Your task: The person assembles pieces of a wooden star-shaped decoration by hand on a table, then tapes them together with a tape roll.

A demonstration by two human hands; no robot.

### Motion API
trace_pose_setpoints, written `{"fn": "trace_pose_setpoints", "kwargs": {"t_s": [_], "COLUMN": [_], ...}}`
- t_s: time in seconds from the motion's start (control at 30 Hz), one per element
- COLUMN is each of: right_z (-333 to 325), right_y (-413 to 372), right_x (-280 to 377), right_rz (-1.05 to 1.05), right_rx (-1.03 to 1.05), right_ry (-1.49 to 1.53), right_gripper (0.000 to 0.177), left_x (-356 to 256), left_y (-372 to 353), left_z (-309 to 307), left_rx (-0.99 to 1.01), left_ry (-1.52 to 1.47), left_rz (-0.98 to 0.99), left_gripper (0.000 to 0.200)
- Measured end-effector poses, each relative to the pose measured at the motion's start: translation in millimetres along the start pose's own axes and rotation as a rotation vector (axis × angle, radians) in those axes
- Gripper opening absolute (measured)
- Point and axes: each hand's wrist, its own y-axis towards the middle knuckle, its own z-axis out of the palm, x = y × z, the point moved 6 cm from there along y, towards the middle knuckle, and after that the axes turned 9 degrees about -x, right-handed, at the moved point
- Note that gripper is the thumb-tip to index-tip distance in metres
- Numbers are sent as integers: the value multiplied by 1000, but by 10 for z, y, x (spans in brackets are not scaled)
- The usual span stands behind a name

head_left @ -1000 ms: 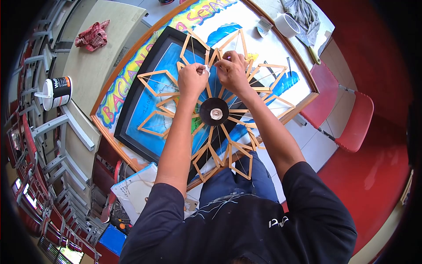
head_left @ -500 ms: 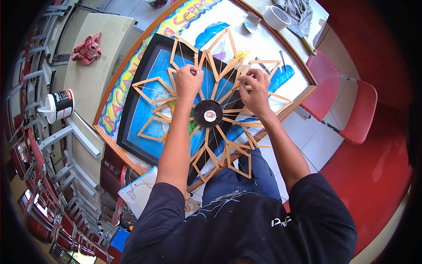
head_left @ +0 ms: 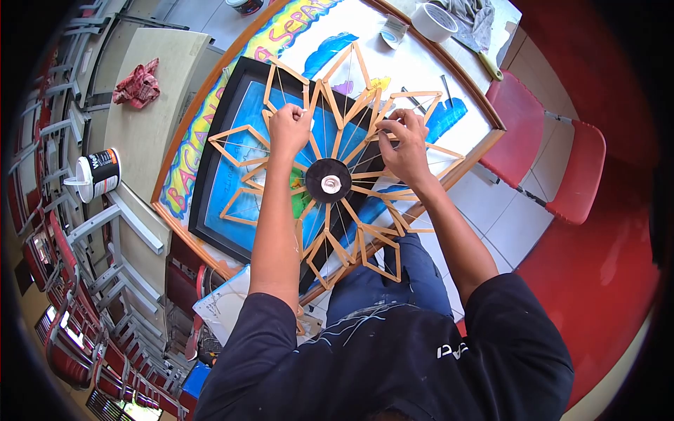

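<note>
A large star-shaped frame of wooden craft sticks point(head_left: 340, 236) lies across the table, built of diamond points with thin threads strung through them. At its middle sits a black disc point(head_left: 317, 191) with a whitish roll-like centre. My left hand point(head_left: 290, 130) is closed in a pinch over the upper-left sticks. On the upper right my right hand point(head_left: 404, 146) has its thumb and fingertips drawn together close to the sticks. What the two pinches hold is too fine to make out. Beneath the star is a black-framed blue picture point(head_left: 239, 105).
The wood-edged painted board point(head_left: 184, 165) serves as tabletop. A roll of white tape point(head_left: 434, 24), a grey cloth point(head_left: 474, 24) and a green-handled tool point(head_left: 491, 67) lie at the far right. Red chairs point(head_left: 519, 119) stand right; a paint tub point(head_left: 98, 174) and red cloth point(head_left: 138, 85) are left.
My left hand has shifted slightly left and down, still closed. The right hand keeps its pinch in nearly the same place. The whole view has tilted a little.
</note>
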Motion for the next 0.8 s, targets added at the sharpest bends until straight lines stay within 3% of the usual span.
{"fn": "trace_pose_setpoints", "kwargs": {"t_s": [0.43, 0.8], "right_z": [296, 287], "right_y": [185, 33], "right_x": [371, 264], "right_rz": [-32, -15], "right_rx": [42, 78], "right_ry": [97, 71], "right_gripper": [15, 16], "left_x": [-171, -148], "left_y": [-84, -71], "left_z": [-126, -10], "left_rx": [-43, -66], "left_ry": [35, 86], "left_rz": [-63, -4], "left_gripper": [20, 22]}}
